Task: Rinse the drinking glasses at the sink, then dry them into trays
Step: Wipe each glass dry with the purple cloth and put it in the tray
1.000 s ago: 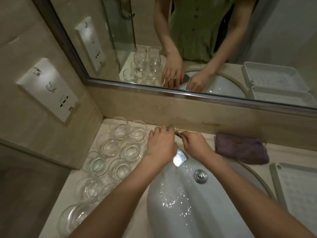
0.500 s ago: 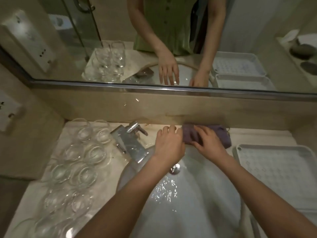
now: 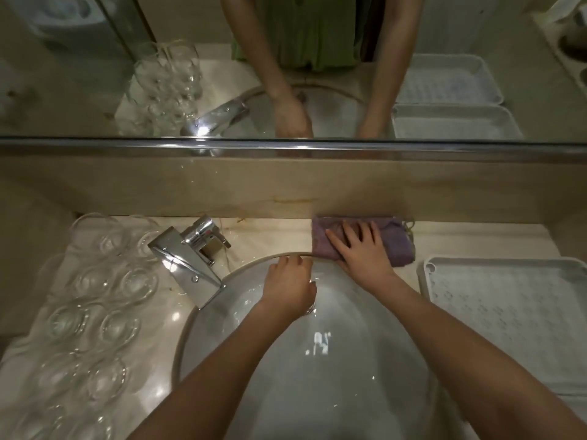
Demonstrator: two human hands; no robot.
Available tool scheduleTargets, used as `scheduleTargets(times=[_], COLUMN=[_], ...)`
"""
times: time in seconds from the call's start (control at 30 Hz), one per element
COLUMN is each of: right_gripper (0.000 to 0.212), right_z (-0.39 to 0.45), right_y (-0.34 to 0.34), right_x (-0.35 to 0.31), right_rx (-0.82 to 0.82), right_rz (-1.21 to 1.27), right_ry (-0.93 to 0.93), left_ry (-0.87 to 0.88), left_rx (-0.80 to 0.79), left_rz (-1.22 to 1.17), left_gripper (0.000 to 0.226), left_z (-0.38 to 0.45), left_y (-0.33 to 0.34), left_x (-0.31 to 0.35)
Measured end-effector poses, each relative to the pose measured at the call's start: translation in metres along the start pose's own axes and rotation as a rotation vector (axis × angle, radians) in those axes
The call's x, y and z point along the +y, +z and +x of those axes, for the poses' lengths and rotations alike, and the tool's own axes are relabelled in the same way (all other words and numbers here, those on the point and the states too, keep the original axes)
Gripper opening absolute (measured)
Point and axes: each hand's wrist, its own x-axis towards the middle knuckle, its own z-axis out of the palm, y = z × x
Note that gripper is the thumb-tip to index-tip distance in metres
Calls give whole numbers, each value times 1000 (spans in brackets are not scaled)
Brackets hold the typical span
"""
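Hands, two, yours, both bare. Your right hand [image 3: 362, 252]: fingers straight and spread, lying flat on the folded purple cloth [image 3: 365, 241] at the back of the pale marble counter [image 3: 254, 239], against the beige wall strip. Your left hand [image 3: 290, 285]: over the far rim of the round white sink basin [image 3: 349, 376], fingers loosely bent downward, holding nothing.

Clear round drinking glasses [image 3: 95, 312]: about a dozen, standing in two rows on the counter left of the basin, well apart from both hands.

Chrome square-spouted tap [image 3: 187, 258]: between glasses and basin, spout reaching over the rim.

White perforated plastic tray [image 3: 508, 319]: on the counter right of the basin, just beside the cloth.

Wall mirror [image 3: 317, 74]: above, reflecting arms, glasses and two trays.
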Motion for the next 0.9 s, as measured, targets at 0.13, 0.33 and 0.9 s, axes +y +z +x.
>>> scheduleTargets(times=[0.13, 0.33, 0.9], right_gripper=[42, 45, 36], right_z=[0, -22, -109], right_y=[-8, -42, -113], right_x=[5, -10, -203], right_rx=[152, 257, 362], right_rz=[204, 474, 539], right_ry=[17, 109, -205], left_ry=[-15, -26, -304], left_rx=[13, 80, 348], left_rz=[-8, -16, -79], left_gripper=[46, 45, 46], left_z=[-4, -29, -230], left_y=[1, -7, -2], left_x=[-3, -5, -89])
